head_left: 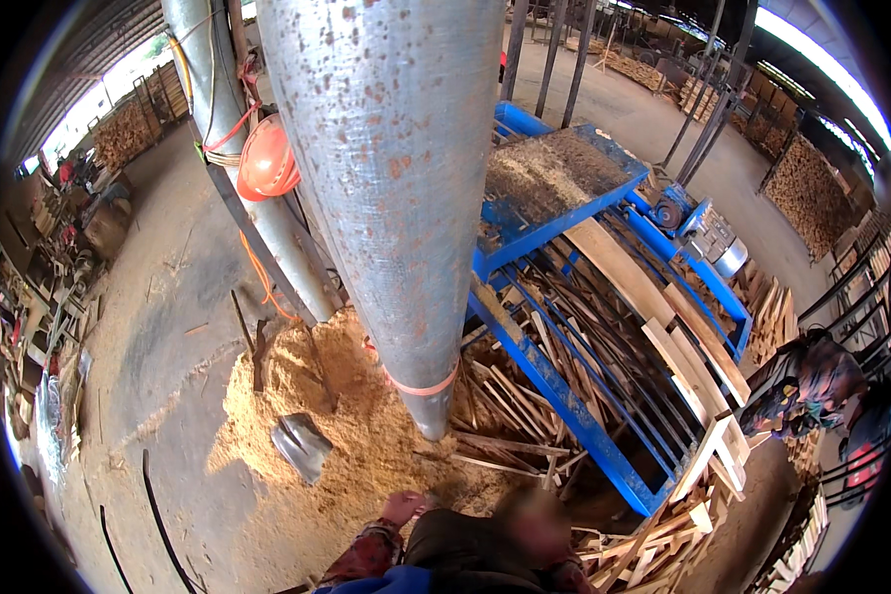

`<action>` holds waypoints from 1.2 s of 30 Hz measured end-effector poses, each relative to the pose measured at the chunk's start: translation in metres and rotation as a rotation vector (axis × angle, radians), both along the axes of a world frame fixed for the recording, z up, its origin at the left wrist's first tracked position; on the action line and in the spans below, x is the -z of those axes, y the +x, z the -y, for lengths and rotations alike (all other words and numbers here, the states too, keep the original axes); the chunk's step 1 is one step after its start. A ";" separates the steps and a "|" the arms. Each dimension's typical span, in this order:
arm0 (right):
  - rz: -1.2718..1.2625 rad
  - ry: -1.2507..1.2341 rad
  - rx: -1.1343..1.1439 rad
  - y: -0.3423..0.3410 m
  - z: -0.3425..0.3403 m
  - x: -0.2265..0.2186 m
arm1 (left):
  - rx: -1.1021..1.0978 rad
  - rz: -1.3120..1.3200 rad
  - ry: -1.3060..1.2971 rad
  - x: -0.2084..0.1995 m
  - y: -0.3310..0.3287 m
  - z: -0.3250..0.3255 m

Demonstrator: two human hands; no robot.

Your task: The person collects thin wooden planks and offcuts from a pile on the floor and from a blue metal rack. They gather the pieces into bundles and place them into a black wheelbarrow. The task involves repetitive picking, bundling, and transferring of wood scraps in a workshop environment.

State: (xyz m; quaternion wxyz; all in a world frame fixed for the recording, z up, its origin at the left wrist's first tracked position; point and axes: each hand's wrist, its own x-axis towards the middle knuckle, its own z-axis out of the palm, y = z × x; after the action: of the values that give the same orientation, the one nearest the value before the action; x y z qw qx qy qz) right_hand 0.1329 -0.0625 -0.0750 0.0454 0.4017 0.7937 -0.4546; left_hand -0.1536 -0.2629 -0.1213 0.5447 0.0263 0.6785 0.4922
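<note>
My left hand [403, 507] shows at the lower edge, in a red patterned sleeve, close to my dark-clothed front. Its fingers look curled; what they hold, if anything, is hidden. Across from it, my right hand [535, 525] is a smear, its fingers unreadable. Beyond both hands spreads a heap of sawdust [356, 445]. A wide, spotted metal pipe [396, 198] comes down over the heap, with a pink band near its lower end. On the heap's left side lies a dark grey shovel blade [302, 445].
An orange helmet [267, 160] hangs by a slanting metal post [218, 109]. To the right stands a blue metal frame [564, 406] with long bars, boards and a motor [711, 238]. Wood offcuts [653, 544] lie below it. A person [807, 386] in patterned clothing is at far right.
</note>
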 end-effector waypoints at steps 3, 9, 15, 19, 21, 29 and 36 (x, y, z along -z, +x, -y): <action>0.010 -0.013 -0.019 0.003 0.001 0.013 | -0.087 -0.043 -0.001 -0.008 -0.001 0.010; 0.005 -0.011 -0.060 0.017 -0.009 0.030 | -0.180 -0.014 -0.039 -0.010 0.027 0.006; -0.117 0.008 0.015 0.039 -0.036 0.009 | -0.130 0.066 0.002 0.005 0.103 -0.016; -0.138 0.028 0.014 0.062 -0.049 0.016 | -0.212 0.170 0.194 -0.005 0.134 -0.029; -0.132 0.039 0.035 0.066 -0.052 0.014 | -0.203 0.173 0.193 -0.010 0.134 -0.033; -0.038 0.043 0.059 0.062 -0.038 0.010 | -0.006 0.031 0.012 -0.011 0.103 -0.041; -0.109 0.040 0.063 0.050 -0.030 0.003 | -0.003 0.020 0.052 -0.003 0.079 -0.048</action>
State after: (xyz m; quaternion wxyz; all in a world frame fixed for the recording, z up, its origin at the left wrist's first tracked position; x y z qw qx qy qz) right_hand 0.1831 -0.0329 -0.0777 -0.0205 0.4019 0.7909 -0.4610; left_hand -0.0745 -0.2148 -0.1178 0.5498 0.0342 0.6601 0.5108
